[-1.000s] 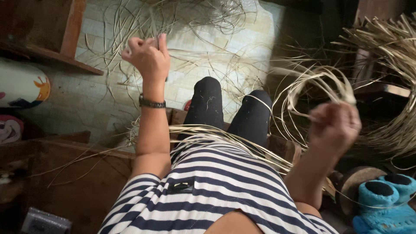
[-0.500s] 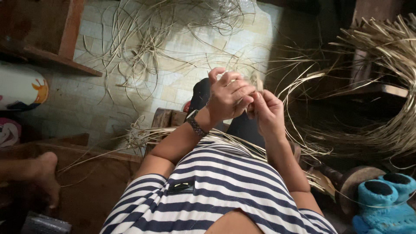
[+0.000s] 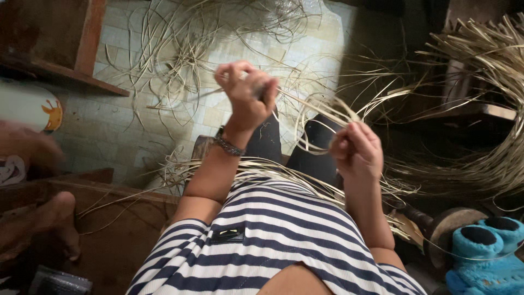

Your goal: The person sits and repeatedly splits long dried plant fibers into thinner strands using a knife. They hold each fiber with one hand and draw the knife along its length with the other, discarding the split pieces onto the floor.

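Observation:
My left hand (image 3: 246, 95) is raised in front of me, fist closed around a thin tool and a pale reed strip (image 3: 319, 107). The strip runs right and down to my right hand (image 3: 357, 147), which pinches it where it curls into a loop. A bracelet sits on my left wrist. More split reed strips (image 3: 273, 166) lie across my lap, over my black-trousered knees. I wear a navy and white striped shirt.
Loose reed strips litter the tiled floor (image 3: 180, 60) ahead. A big coil of reeds (image 3: 491, 109) fills the right side. Blue fuzzy slippers (image 3: 486, 257) lie at the lower right. Another person's bare foot (image 3: 57, 221) rests at the left, near a wooden shelf (image 3: 71, 71).
My hands, together half a second ago, have pulled apart: the left rose up and left, drawing the strip through, and the right dropped slightly. The foot at the left shifted.

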